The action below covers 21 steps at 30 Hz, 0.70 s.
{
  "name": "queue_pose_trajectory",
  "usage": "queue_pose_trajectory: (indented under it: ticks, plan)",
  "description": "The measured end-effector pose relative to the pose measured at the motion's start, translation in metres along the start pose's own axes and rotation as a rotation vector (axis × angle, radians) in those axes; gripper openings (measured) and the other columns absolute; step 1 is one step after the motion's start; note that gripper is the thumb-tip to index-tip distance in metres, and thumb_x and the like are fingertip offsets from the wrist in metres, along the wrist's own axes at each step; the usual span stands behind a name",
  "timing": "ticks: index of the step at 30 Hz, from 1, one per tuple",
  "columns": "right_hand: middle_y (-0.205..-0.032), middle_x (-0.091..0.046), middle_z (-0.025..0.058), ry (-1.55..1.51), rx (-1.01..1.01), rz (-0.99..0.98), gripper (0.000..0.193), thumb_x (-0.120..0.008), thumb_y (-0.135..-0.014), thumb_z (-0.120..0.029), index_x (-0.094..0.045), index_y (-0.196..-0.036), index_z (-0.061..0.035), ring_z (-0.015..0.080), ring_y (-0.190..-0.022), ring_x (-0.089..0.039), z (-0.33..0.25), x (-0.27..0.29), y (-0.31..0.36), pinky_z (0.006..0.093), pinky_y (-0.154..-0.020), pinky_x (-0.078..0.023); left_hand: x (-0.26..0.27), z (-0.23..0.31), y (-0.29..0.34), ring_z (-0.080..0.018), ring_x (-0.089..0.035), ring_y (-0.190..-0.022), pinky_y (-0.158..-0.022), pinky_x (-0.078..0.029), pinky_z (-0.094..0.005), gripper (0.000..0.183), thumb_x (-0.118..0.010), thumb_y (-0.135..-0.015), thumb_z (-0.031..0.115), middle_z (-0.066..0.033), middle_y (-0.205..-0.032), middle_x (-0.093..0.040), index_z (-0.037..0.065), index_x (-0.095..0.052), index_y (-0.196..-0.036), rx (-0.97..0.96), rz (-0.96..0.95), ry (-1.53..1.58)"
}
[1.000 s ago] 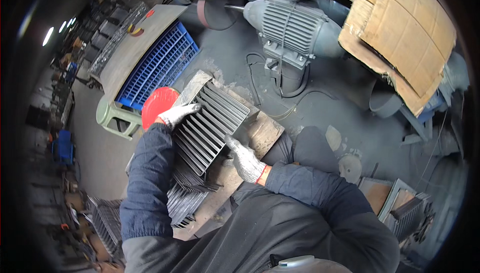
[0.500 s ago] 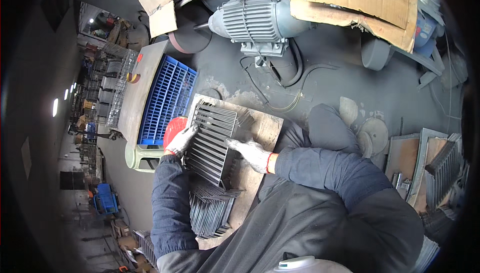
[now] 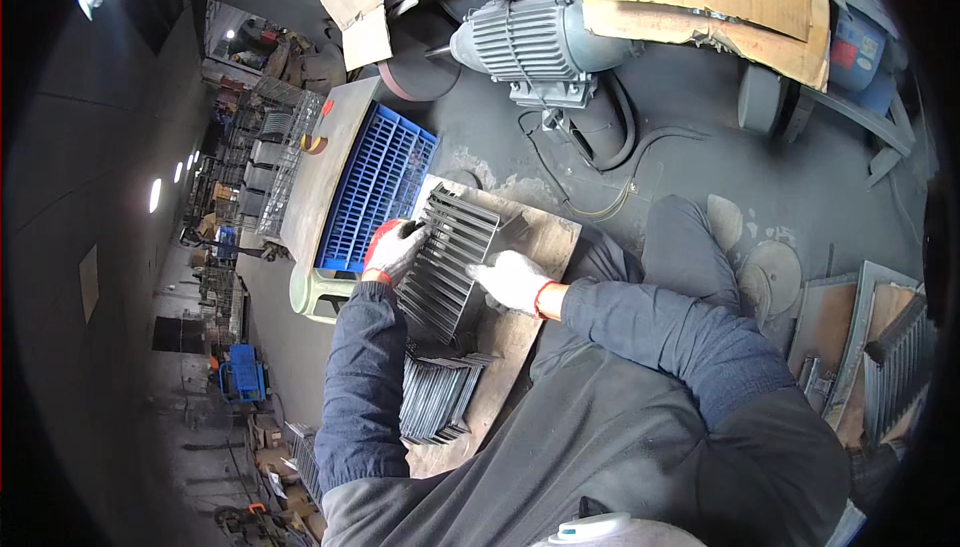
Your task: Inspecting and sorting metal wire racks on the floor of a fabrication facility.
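Left hand point(image 3: 399, 250) closed on the left side of the metal rack point(image 3: 450, 255) | right hand point(image 3: 513, 282) set against its right side, grip cannot be told | rack held between both, over the wooden board point(image 3: 549, 248), beside stacked metal parts point(image 3: 436, 399) | judged stiff, fairly heavy, slippery; best gripped by outer edges

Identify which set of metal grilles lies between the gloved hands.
The upper set on the wooden board, flanked by the left hand and right hand; the lower set and the far-right set lie away from both.
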State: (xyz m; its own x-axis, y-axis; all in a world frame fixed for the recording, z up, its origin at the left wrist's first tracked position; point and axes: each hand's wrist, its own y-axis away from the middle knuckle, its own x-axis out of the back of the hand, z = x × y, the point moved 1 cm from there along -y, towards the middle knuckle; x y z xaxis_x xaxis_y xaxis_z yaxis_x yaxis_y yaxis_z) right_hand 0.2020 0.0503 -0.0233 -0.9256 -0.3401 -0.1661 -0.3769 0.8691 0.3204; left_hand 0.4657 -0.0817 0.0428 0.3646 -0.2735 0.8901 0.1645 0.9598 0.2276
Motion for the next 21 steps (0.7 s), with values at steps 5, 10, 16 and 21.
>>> queue_pose_trajectory:
  ticks: [5, 10, 16, 21]
  plan:
    - [-0.071, -0.075, 0.0127, -0.168, -0.029, -0.015, 0.048, -0.061, -0.103, -0.038, -0.077, -0.079, 0.0001, 0.0254, -0.058, -0.071, 0.000, -0.012, -0.006, 0.0410, -0.062, -0.057, 0.003, 0.008, 0.029, -0.0237, -0.074, -0.095, -0.084, -0.057, -0.0386, 0.055, -0.069, -0.102, 0.051, -0.0136, -0.110, -0.078, 0.004, -0.074, -0.130, 0.036, 0.056, -0.052]
    - [-0.077, -0.076, 0.0230, -0.288, 0.050, 0.041, 0.045, -0.063, -0.099, -0.035, -0.076, -0.086, 0.0053, 0.0314, -0.078, -0.077, 0.031, -0.029, -0.036, 0.0437, -0.077, -0.060, 0.015, 0.052, 0.060, -0.0295, -0.071, -0.121, -0.104, -0.053, -0.0390, 0.058, -0.066, -0.100, 0.055, -0.0163, -0.126, -0.076, 0.008, -0.073, -0.134, 0.049, -0.003, -0.149]
    - [-0.081, -0.076, 0.0201, 0.042, 0.310, 0.153, 0.040, -0.063, -0.102, -0.039, -0.073, -0.089, -0.0024, 0.0329, -0.081, -0.077, -0.029, -0.026, 0.007, 0.0492, -0.075, -0.060, 0.014, 0.067, 0.118, -0.0316, -0.070, -0.124, -0.107, -0.053, -0.0406, 0.054, -0.067, -0.102, 0.046, -0.0188, -0.131, -0.075, 0.005, -0.071, -0.137, 0.011, 0.022, -0.164]
    - [-0.117, -0.072, 0.0139, 0.945, 0.682, 0.606, 0.042, -0.070, -0.097, -0.048, -0.072, -0.118, -0.0106, 0.0340, -0.113, -0.067, -0.053, 0.005, -0.008, 0.0496, -0.100, -0.049, -0.018, 0.147, 0.194, -0.0373, -0.061, -0.137, -0.116, -0.048, -0.0448, 0.067, -0.073, -0.098, 0.052, -0.0241, -0.148, -0.062, 0.004, -0.064, -0.144, 0.019, 0.065, -0.192]
